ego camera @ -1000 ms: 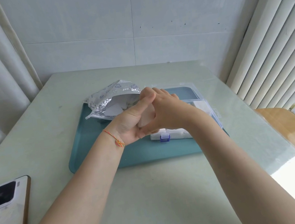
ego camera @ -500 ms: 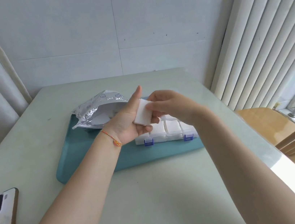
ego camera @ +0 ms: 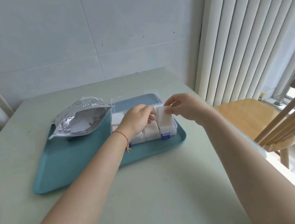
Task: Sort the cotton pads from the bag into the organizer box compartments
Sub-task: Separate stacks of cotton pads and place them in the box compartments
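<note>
Looks like this one's well past the halfway mark, if I had to guess. The organizer box (ego camera: 172,130) sits on the right part of the teal tray (ego camera: 85,164), lid flipped open toward the far side, and the near compartments I can see are already packed with white pads. The far-left compartment also shows white. What the left hand covers, I can't tell.

The foil bag (ego camera: 79,119) is lying open on the left part of the tray, just beside the box, and there's still white stuff showing in its mouth, so there's more to move over.

Right now a small stack of cotton pads (ego camera: 163,112) is held over the right-hand column of the box, its lower edge going down into or resting on the filled compartment there. The right hand (ego camera: 184,106) has its fingers (ego camera: 170,109) pinched onto the stack's right edge near the top. The left hand (ego camera: 137,120) is right up against the stack's left side with curled fingers. It seems to be steadying or pinching the pads too, but the contact is hidden from where I stand, so I honestly can't say if it's gripping.

Everything's on a pale green bench (ego camera: 154,196), with a wooden chair (ego camera: 247,116) off to the right.
</note>
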`<move>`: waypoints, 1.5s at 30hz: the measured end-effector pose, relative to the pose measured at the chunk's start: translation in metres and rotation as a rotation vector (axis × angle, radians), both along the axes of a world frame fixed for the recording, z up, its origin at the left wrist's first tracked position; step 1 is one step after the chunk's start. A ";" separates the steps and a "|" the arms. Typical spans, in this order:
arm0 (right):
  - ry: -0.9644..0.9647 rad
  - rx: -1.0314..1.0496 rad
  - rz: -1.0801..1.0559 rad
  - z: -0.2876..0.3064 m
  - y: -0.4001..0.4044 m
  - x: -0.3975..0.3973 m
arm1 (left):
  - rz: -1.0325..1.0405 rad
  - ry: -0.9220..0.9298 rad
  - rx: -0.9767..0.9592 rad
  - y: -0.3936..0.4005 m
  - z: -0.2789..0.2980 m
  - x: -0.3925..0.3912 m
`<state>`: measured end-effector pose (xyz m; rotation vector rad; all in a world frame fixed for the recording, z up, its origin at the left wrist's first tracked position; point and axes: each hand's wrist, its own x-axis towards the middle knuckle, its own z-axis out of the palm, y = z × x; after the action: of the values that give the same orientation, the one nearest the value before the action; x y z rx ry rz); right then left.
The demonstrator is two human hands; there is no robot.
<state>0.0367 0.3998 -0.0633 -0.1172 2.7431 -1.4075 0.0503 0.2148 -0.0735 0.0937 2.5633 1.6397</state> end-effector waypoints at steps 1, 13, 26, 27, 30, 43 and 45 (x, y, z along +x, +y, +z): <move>-0.007 0.033 0.018 -0.001 0.000 0.000 | -0.001 -0.007 -0.023 0.001 -0.003 -0.002; 0.010 0.121 0.050 -0.004 -0.002 -0.008 | -0.005 -0.011 -0.168 0.006 -0.012 -0.005; 0.229 0.619 0.112 -0.009 -0.019 -0.004 | -0.142 0.038 -0.451 0.011 -0.006 -0.001; 0.241 0.665 0.115 -0.011 -0.021 -0.005 | -0.154 0.036 -0.470 0.011 -0.006 0.000; 0.264 0.746 0.114 -0.015 -0.021 -0.005 | -0.195 0.035 -0.531 0.012 -0.007 0.000; 0.053 0.844 0.199 -0.001 -0.018 -0.005 | -0.250 0.075 -0.754 0.024 -0.007 0.000; 0.009 0.847 0.179 -0.002 -0.021 -0.013 | -0.266 0.047 -0.741 0.025 -0.008 -0.002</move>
<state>0.0241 0.3787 -0.0655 -0.3065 2.9689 -0.1392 0.0484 0.2403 -0.0810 0.3897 2.8500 0.5485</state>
